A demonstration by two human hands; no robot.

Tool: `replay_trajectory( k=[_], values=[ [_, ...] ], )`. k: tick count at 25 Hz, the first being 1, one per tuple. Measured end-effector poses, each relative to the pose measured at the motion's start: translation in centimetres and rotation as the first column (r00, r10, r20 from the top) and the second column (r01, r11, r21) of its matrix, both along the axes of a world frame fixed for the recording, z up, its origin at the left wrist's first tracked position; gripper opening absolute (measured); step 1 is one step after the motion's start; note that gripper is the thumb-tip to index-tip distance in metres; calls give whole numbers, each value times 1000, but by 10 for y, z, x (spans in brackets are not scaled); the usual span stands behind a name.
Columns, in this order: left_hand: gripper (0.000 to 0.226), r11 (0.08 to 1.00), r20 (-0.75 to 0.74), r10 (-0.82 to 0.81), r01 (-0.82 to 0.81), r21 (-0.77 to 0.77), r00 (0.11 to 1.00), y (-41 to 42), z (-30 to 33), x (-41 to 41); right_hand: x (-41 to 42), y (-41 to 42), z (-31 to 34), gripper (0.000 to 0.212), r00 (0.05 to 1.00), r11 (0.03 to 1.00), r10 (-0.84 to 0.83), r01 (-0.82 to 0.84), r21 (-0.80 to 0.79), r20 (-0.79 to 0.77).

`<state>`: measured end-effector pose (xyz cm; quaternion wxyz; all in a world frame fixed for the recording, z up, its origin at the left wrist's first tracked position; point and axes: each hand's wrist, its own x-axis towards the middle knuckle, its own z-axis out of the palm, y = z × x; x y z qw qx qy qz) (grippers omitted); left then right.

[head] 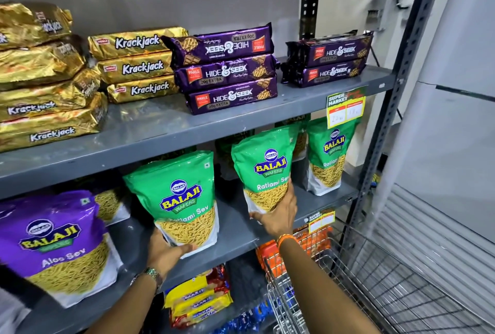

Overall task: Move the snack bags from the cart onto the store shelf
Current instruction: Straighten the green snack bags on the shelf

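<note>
Grey metal shelf (235, 224) carries upright glossy pouches. Left hand (166, 250) grasps one green bag (179, 197) at its base; right hand (278, 216) grips another green bag (263, 170) low down. Both stand on the shelf. Slick, soft pouches could topple forward if released unsettled. Wire cart (348, 280) waits nearby.

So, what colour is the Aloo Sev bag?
Purple, with a clear window; the Aloo Sev bag shows best in the head view.
</note>
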<state>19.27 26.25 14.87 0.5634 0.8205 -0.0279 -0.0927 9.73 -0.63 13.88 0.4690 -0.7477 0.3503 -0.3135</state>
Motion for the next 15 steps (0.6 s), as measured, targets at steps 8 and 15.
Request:
replay_trajectory(
  k=[8, 15],
  values=[
    [83, 1000, -19, -4, 4, -2, 1000, 3, -14, 10, 1, 2, 1, 147, 1000, 1000, -16, 16, -10, -3],
    [92, 998, 27, -67, 67, -1, 997, 2, -2, -1, -3, 0, -1, 156, 1000, 1000, -6, 6, 8, -4]
  ],
)
